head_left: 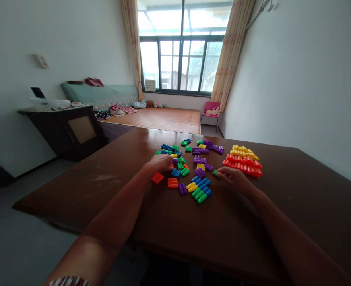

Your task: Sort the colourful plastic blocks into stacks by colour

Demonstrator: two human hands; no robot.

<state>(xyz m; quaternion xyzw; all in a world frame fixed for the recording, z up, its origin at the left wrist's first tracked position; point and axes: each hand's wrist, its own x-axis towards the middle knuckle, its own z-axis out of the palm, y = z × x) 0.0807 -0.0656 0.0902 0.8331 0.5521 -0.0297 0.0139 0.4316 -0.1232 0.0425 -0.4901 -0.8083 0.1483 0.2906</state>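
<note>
On the brown table (169, 214) lie many small ribbed plastic pieces in several colours. My left hand (161, 162) reaches into the left part of the pile, fingers among orange, purple and yellow pieces; what they hold, if anything, is hidden. My right hand (229, 174) is closed at the fingertips on a green piece (215, 173), right of a purple piece (200, 172). Nearer me sits a joined group of blue, yellow and green pieces (199, 190). Orange rows (242, 165) and yellow rows (244, 151) are lined up beyond my right hand.
Loose orange pieces (157, 177) lie beside my left forearm. Past the table's far edge are a bed (169, 119) and a pink chair (210, 107). A dark cabinet (64, 133) stands at the left.
</note>
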